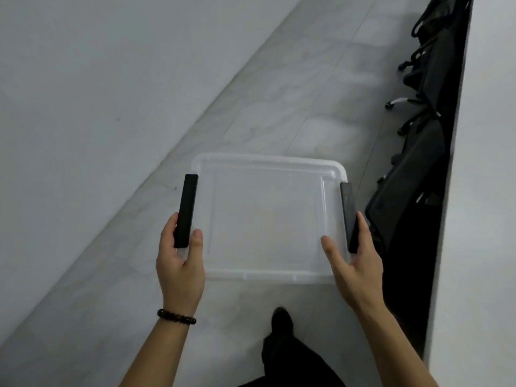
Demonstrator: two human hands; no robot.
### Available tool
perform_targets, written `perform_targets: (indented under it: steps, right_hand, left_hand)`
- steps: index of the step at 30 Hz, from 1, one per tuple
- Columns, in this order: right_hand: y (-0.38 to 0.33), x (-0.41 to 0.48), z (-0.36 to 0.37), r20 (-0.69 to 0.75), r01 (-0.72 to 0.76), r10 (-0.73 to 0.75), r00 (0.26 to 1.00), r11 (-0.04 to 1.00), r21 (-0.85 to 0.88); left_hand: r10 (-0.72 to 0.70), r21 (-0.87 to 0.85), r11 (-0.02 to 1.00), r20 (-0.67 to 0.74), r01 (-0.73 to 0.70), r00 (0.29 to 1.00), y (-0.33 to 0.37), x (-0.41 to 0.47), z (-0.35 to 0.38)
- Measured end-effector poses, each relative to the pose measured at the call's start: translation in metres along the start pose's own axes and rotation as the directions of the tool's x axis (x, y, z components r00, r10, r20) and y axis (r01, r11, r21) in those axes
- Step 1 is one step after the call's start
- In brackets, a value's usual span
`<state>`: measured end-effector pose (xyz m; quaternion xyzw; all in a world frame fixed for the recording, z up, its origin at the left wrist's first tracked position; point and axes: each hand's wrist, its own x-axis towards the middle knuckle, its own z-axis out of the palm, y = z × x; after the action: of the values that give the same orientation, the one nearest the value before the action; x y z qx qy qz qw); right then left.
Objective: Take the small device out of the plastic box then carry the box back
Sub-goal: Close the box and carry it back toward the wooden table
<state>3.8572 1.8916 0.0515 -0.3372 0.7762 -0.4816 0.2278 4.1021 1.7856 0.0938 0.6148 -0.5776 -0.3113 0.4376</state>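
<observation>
I hold a clear plastic box (268, 219) in front of me above the floor, level and empty as far as I can see. It has a black handle on each side. My left hand (180, 263) grips the left black handle (186, 210), thumb on the box's rim. My right hand (354, 261) grips the right black handle (349, 216) the same way. No small device shows inside the box.
A pale wall (97, 93) runs along the left. Grey tiled floor (293, 107) stretches ahead. Black office chairs (418, 121) line the right side beside a white wall (485, 191). My dark trouser leg and shoe (282, 325) show below the box.
</observation>
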Motion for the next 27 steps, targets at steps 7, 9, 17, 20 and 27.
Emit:
perform_targets:
  steps: [7, 9, 17, 20, 27]
  right_hand:
    - [-0.088, 0.182, 0.065, -0.018, 0.086, -0.085, 0.996, 0.996, 0.020]
    - [-0.102, 0.234, 0.084, -0.032, 0.100, -0.099, 0.995, 0.995, 0.018]
    - [-0.154, 0.464, 0.145, -0.147, 0.107, -0.101, 0.984, 0.994, 0.029]
    - [-0.167, 0.543, 0.139, -0.247, 0.093, -0.090, 0.965, 0.996, 0.003]
    - [-0.153, 0.724, 0.108, -0.508, -0.003, 0.024, 0.861, 0.999, 0.043]
  left_hand:
    - [0.041, -0.035, 0.999, 0.046, -0.040, 0.998, 0.041, 0.191, 0.058]
    - [0.046, -0.070, 0.997, 0.044, -0.042, 0.998, 0.045, 0.238, 0.085]
    - [0.078, -0.180, 0.982, 0.121, -0.055, 0.990, 0.074, 0.470, 0.234]
    - [0.153, -0.198, 0.974, 0.209, -0.111, 0.966, 0.114, 0.547, 0.306]
    - [0.305, -0.260, 0.941, 0.382, -0.216, 0.872, 0.198, 0.677, 0.508]
